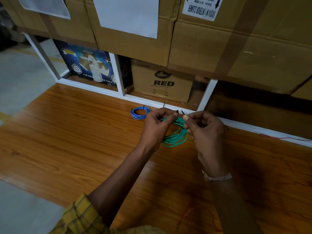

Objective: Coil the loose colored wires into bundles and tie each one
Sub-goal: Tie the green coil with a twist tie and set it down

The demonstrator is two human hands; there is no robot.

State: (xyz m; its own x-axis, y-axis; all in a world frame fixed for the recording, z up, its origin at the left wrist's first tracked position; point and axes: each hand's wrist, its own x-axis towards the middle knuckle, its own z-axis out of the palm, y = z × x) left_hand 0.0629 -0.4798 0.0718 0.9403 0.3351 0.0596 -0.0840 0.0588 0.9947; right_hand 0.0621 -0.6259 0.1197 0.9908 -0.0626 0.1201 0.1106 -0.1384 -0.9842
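- The green wire coil (177, 134) is held up just above the wooden tabletop (76, 132), between the two hands.
- The left hand (157, 125) has its fingers curled round the coil's upper left part, thumb tip meeting a small black tie (177, 111) at the top of the loops.
- The right hand (205, 130) pinches the coil's upper right side, fingers curled in tight (a pale band (217, 177) sits on that wrist).
- The blue wire coil (140, 112) lies flat on the tabletop just left of the hands, already bound with a dark tie, close to the white shelf frame (94, 88).
- A loose red wire (287, 137) trails along the table's far right edge.
- Cardboard boxes (162, 83) fill the shelf behind; one reads "RED".
- A yellow checked sleeve (79, 215) shows on the left arm.
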